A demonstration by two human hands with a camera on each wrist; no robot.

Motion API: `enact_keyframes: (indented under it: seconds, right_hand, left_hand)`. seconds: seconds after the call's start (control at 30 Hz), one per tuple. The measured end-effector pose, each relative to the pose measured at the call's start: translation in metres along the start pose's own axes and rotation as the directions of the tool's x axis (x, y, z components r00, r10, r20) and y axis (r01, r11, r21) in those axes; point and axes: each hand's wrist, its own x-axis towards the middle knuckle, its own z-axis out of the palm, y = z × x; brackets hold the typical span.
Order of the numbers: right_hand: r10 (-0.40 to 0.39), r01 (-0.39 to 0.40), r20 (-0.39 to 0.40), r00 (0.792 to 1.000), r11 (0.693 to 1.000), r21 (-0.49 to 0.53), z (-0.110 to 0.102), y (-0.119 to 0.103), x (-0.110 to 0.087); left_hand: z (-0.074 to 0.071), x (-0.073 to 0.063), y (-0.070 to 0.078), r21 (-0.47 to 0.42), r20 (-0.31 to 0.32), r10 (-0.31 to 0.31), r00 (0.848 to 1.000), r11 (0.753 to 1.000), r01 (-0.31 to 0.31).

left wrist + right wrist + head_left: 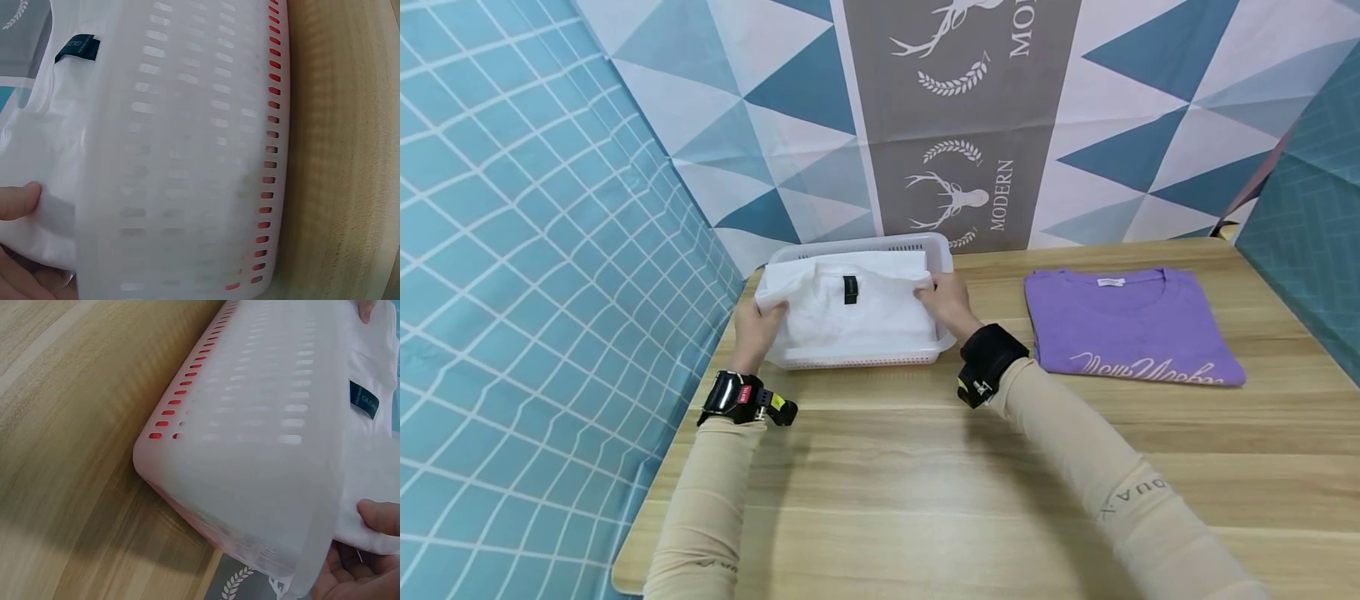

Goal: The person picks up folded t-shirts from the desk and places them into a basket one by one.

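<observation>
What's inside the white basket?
A white shirt with a dark label lies at the mouth of the basket, pinched by the left hand and right hand. Something red shows through the lower holes; whatever lies beneath the shirt is covered.

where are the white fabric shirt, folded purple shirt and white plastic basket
White fabric shirt [856, 323]: head view, chest
Folded purple shirt [1126, 327]: head view, chest
White plastic basket [187, 147]: left wrist view, side wall

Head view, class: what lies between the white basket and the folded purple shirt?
In the head view, wooden tabletop shows between the basket and the purple shirt, with the right hand and its black wrist strap partly over it.
</observation>
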Motion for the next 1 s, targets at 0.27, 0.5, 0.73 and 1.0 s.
enact_keyframes:
  seconds: [0.27,0.5,0.73,1.0]
  right_hand:
    - [-0.036,0.035,-0.013,0.999,0.996,-0.088,0.010,0.001,0.002]
    - [-0.087,0.084,-0.009,0.996,0.978,-0.189,0.018,0.003,0.002]
    - [-0.089,0.094,0.035,0.995,0.973,-0.209,0.024,0.003,0.000]
    - [-0.092,0.107,0.078,0.993,0.967,-0.230,0.028,0.004,0.002]
  left_hand:
    - [0.004,0.001,-0.007,0.036,0.018,-0.018,1.000,0.999,0.017]
    - [0.011,0.004,-0.009,0.109,0.063,0.000,0.998,0.994,-0.007]
    - [0.021,0.006,-0.009,0.193,0.084,0.023,0.996,0.980,-0.039]
    - [0.026,0.008,-0.006,0.140,0.124,0.056,0.991,0.988,-0.073]
